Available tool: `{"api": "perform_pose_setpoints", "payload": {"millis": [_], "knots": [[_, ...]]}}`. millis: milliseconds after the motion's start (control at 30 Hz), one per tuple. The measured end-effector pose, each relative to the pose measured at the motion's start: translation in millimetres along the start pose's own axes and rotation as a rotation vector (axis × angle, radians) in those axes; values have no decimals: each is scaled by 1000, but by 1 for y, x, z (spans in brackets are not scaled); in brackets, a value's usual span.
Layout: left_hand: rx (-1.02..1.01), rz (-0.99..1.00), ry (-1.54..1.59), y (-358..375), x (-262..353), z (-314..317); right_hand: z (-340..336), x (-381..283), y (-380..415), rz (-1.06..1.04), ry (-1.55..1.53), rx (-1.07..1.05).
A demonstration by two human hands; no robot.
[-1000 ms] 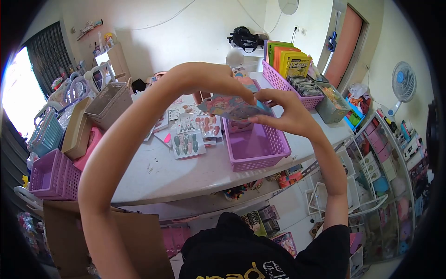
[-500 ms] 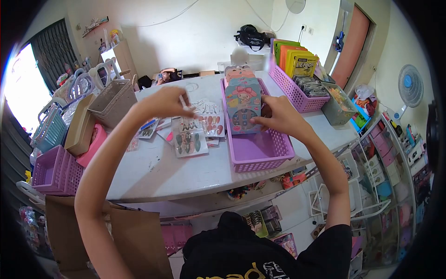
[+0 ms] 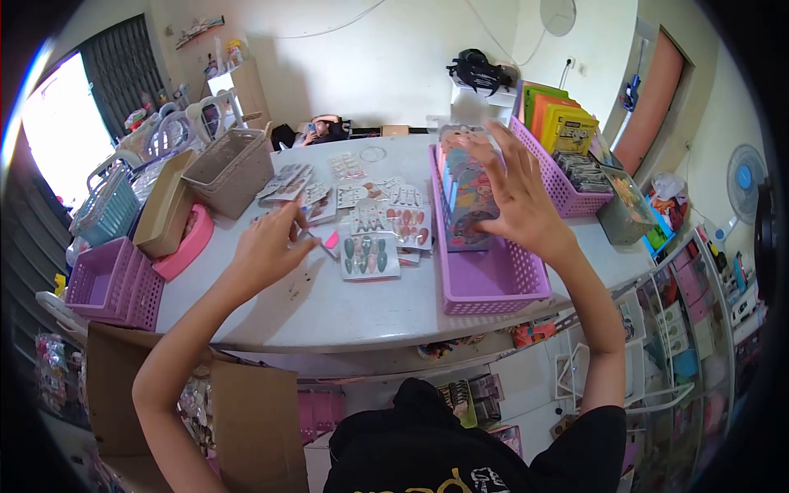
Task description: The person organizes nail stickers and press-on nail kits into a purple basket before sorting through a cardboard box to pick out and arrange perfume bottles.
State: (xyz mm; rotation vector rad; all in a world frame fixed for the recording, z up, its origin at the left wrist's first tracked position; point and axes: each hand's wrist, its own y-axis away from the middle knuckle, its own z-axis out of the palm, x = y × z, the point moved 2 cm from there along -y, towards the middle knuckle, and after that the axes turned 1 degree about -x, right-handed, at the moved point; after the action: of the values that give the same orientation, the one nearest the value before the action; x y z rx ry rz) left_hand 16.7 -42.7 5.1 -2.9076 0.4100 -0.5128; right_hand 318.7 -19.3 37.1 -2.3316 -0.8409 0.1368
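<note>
1. From where I stand, the picture cards are in the purple basket on the bench, packed toward its far end, their row running lengthwise, away from the person.
2. The right hand is far the nearer one: it hangs over the basket's right side, the cards lying just to the left of its palm and thumb.
3. Its fingers are spread wide and grip nothing that I can see; whether the thumb brushes the front card, I can't tell.
4. The left hand is well apart from the cards, across the nail packs, which lie between it and the basket.
5. Its fingers are loosely bent, thumb out toward those packs. I can't tell whether the fingertips, near the packs on the left, have hold of anything.
</note>
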Motion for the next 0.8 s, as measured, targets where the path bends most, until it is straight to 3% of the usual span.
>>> {"api": "perform_pose_setpoints", "payload": {"millis": [100,267,467,600,700,800], "knots": [[230,-72,-17,1,-24,-13,4,6,-9,-69,-53,-89],[375,-161,83,-1,-56,-32,5,8,-12,-97,-123,-154],[287,-170,29,-4,-51,-17,7,9,-14,-108,-106,-208],[131,-18,185,-6,-22,0,10,13,-17,-118,-122,-241],[117,197,24,-2,4,9,12,15,-19,-124,-144,-265],[67,92,84,-20,3,-11,11,14,-19,-110,-97,-285]]}}
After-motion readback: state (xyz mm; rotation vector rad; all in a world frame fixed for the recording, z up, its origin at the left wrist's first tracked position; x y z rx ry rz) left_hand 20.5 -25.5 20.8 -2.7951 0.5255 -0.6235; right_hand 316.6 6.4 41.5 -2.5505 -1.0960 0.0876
